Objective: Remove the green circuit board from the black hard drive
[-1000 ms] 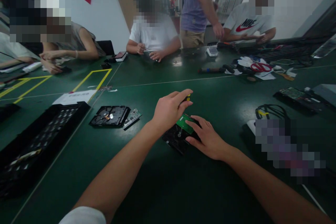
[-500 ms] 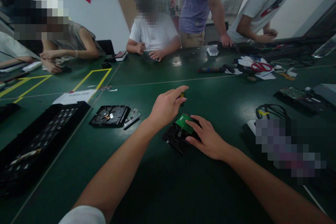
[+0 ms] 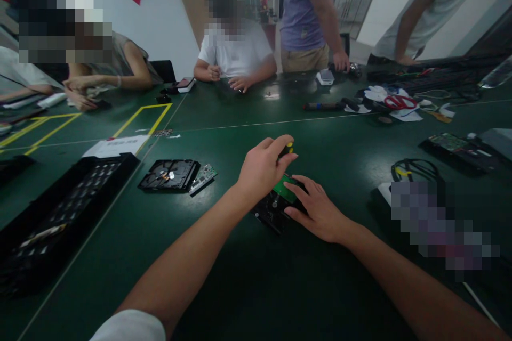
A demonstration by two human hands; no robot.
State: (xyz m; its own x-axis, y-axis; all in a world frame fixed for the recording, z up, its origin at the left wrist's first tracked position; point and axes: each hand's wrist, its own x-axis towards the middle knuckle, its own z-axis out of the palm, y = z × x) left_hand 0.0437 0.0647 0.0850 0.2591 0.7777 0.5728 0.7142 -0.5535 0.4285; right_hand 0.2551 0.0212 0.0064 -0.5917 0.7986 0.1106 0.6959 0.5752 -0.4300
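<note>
A black hard drive [image 3: 269, 210] with a green circuit board [image 3: 285, 189] on top lies on the green table [image 3: 248, 277] in front of me. My left hand [image 3: 262, 168] is closed round a small screwdriver with a yellow and black handle [image 3: 286, 149], held upright over the board. My right hand [image 3: 318, 210] rests on the drive's right side, fingers spread flat and fingertips on the board.
Another opened drive [image 3: 168, 175] and a loose circuit board [image 3: 203, 177] lie to the left, beside a long black tray [image 3: 60, 208]. Black cables [image 3: 414, 169] and more drive parts [image 3: 452, 145] sit at right. Several people sit or stand along the far edge, with red scissors [image 3: 398, 101] near them.
My left hand dipped slightly away, then came back over the board with the screwdriver. The person in white at the far right has stood up and shifted right. My right hand stayed put.
</note>
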